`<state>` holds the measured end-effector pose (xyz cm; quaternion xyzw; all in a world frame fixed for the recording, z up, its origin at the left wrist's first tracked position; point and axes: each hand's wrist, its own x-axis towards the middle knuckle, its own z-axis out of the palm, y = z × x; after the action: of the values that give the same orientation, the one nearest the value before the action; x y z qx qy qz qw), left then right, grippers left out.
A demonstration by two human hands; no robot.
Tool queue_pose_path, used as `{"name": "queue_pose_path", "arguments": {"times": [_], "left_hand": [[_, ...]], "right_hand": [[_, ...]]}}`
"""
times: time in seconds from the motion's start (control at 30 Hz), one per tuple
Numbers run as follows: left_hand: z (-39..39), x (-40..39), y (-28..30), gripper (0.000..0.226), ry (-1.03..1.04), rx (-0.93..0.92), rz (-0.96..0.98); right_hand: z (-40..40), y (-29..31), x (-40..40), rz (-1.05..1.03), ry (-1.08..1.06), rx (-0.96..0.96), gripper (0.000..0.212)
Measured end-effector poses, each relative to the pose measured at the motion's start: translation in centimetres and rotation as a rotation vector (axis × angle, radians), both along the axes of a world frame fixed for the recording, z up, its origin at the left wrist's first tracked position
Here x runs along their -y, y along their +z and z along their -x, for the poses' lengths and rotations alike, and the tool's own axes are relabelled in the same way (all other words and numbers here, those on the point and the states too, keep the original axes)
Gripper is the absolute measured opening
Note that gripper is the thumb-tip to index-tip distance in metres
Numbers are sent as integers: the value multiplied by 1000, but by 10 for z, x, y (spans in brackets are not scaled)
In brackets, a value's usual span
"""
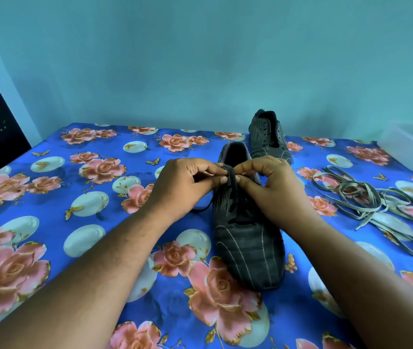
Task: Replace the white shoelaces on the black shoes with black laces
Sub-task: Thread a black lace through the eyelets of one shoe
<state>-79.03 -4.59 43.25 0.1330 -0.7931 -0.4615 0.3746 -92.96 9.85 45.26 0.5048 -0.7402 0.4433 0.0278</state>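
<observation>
Right now both hands meet over the near black striped shoe (247,238), which lies toe toward the person at the middle of the blue rose-patterned cloth (94,222). The left hand (187,185) pinches the thin black lace (233,187) at the shoe's tongue, fingers curled; the right hand (273,182) pinches it from the other side. A loose lace end trails off toward 9 o'clock. At 12 o'clock stands the second black shoe (268,137), unlaced. Toward 3 o'clock the removed whitish flat laces (366,197) lie in a tangle.
</observation>
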Motion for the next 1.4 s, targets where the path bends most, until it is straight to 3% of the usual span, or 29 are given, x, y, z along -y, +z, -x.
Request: {"name": "queue_pose_path", "arguments": {"times": [0.2, 0.47, 0.7, 0.9, 1.2, 1.4], "left_hand": [[2, 1, -1, 17, -13, 21, -15], [0, -2, 3, 15, 19, 81, -7], [-1, -5, 6, 14, 29, 112, 89], [-6, -8, 11, 8, 23, 149, -123], [-8, -10, 14, 9, 9, 158, -258], [-3, -13, 11, 2, 35, 124, -117]], "right_hand": [[2, -2, -1, 7, -47, -126, 8], [7, -6, 3, -26, 79, 42, 19], [23, -3, -2, 36, 120, -8, 11], [42, -9, -5, -35, 163, -42, 20], [43, -14, -1, -12, 192, -21, 22], [44, -14, 1, -13, 197, -30, 22]]}}
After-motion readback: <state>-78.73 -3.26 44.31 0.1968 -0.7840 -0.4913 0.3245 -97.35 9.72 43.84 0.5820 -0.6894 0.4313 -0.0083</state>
